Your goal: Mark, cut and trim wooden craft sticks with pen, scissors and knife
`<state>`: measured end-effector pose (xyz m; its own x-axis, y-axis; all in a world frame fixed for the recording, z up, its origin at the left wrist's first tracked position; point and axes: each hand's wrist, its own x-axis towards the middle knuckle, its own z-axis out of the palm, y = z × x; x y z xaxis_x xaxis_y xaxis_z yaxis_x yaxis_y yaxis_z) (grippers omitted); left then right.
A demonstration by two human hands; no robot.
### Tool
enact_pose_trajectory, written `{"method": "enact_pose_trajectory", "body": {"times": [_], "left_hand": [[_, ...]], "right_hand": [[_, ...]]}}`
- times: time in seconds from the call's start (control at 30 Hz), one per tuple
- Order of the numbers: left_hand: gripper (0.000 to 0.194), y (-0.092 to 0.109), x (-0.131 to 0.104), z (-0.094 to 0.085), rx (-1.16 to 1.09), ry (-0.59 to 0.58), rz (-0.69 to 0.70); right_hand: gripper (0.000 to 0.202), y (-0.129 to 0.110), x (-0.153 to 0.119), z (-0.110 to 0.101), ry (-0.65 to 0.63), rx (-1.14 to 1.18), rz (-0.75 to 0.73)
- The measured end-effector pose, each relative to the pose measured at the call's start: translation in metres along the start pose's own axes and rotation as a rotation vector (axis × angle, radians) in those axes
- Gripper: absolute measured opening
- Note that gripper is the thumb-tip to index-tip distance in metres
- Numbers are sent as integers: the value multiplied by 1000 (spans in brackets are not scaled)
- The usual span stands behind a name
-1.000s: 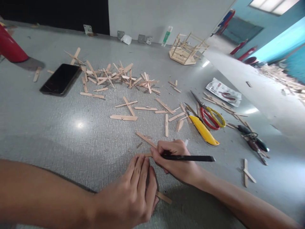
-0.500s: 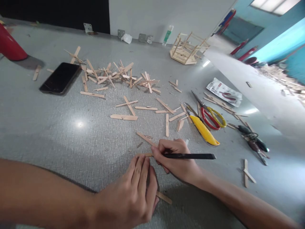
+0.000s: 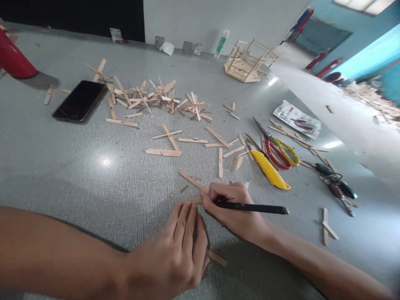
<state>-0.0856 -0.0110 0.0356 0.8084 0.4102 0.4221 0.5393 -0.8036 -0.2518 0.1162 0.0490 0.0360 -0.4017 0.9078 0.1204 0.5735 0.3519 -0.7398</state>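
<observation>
My left hand (image 3: 178, 246) lies low in the middle of the head view. Its fingertips press a wooden craft stick (image 3: 196, 201) onto the grey table (image 3: 78, 179), covering most of it. Another stick (image 3: 217, 257) pokes out beside the base of this hand. My right hand (image 3: 236, 212) is closed in a writing grip around a slim black pen-like tool (image 3: 259, 208). The tool's working tip is hidden by the fingers, close to the pressed stick. Just beyond the right fingertips, a loose craft stick (image 3: 192, 180) slants on the table.
Right of my hands lie a yellow utility knife (image 3: 270, 170), red-and-yellow-handled scissors (image 3: 283, 154) and dark-handled tools (image 3: 336, 183). Farther back are a pile of craft sticks (image 3: 168, 98), a phone (image 3: 80, 101), a wooden frame model (image 3: 248, 64) and a white packet (image 3: 296, 118).
The black tool's rear end has dipped slightly and shifted right with my right hand. My left hand stays nearly in place on the stick. The whole view has shifted a little.
</observation>
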Motion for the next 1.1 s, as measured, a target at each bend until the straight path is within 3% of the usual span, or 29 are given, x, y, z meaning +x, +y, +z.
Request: {"method": "enact_pose_trajectory", "body": {"times": [0.33, 0.57, 1.1], "left_hand": [[50, 2, -2, 3, -1, -8, -5], [51, 0, 0, 3, 12, 0, -6], [51, 0, 0, 0, 9, -5, 1]], "right_hand": [[40, -4, 2, -1, 4, 21, 18], [41, -3, 2, -1, -36, 240, 199], [43, -3, 0, 0, -20, 175, 169]]}}
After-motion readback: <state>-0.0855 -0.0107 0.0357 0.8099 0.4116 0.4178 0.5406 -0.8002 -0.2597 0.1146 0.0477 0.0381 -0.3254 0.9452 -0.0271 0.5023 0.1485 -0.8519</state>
